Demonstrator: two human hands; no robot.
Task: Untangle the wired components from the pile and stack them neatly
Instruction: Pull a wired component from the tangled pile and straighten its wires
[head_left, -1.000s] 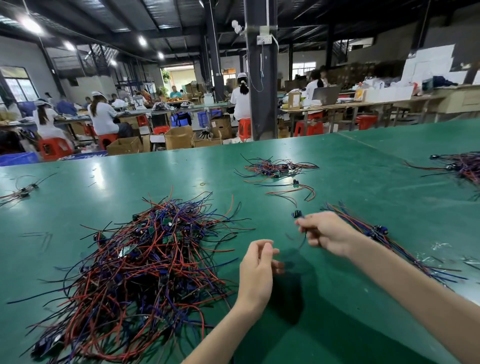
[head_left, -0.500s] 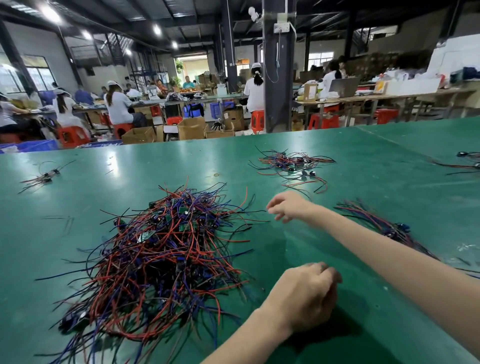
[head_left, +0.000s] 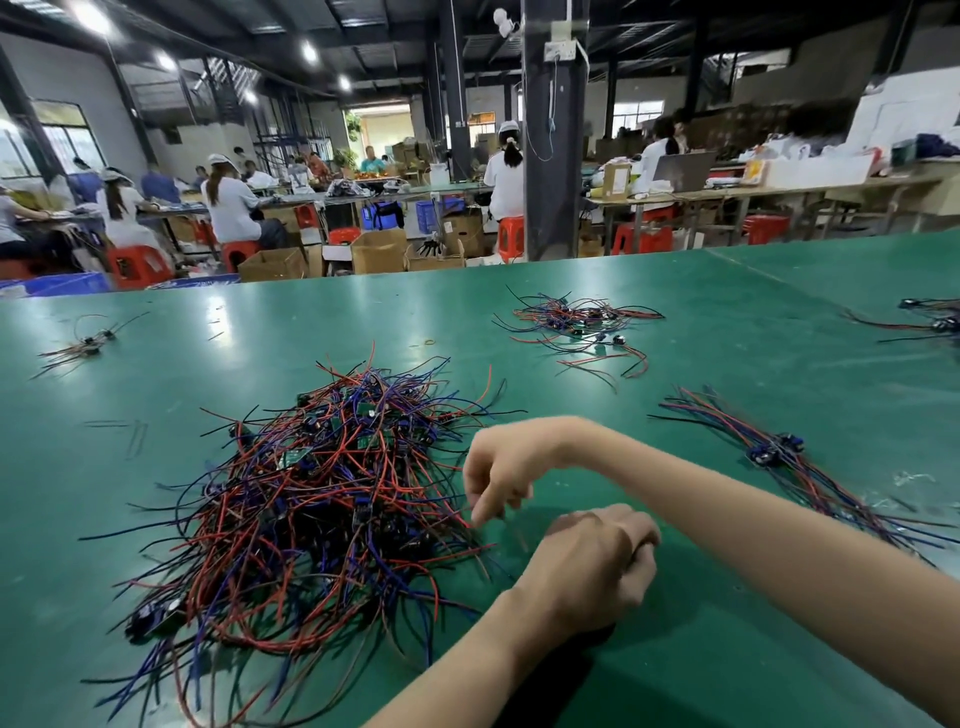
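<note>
Red-wire fishing at the pile (head_left: 311, 499) with drooping right hand (head_left: 501, 475) and curled left hand (head_left: 592, 564), grips unclear; risking dragging snagged neighbours.

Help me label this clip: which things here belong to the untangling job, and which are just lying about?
Job: tangled pile; neat stack to its right; right hand at the pile's edge; left hand beside it.
Lying about: rubber band; small wire bunch far left; wires at the right edge; loose cluster farther back.
</note>
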